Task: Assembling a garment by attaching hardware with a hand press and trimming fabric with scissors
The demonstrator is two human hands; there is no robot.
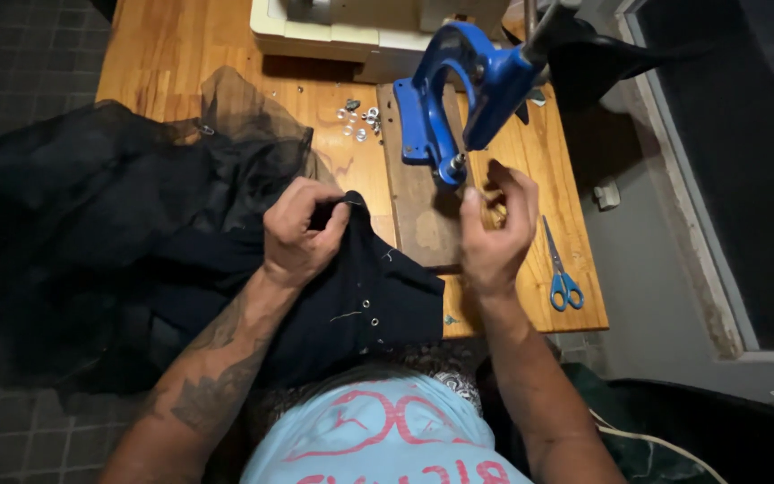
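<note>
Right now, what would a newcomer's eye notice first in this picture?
The bright blue metal hand press stands at the back of the wooden table, with the right hand raised just below its head. The left hand pinches dark navy fabric with metal eyelets, and blue-handled scissors lie at the right.

Warm overhead light on the wooden table (181, 54); murky dark edges; slight wide-angle distortion

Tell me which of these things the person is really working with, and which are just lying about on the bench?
In use:
left hand gripping the dark fabric
right hand, fingers pinched below the blue press

Lying about:
blue-handled scissors
small silver eyelets
cream sewing machine
sheer black netting
</note>
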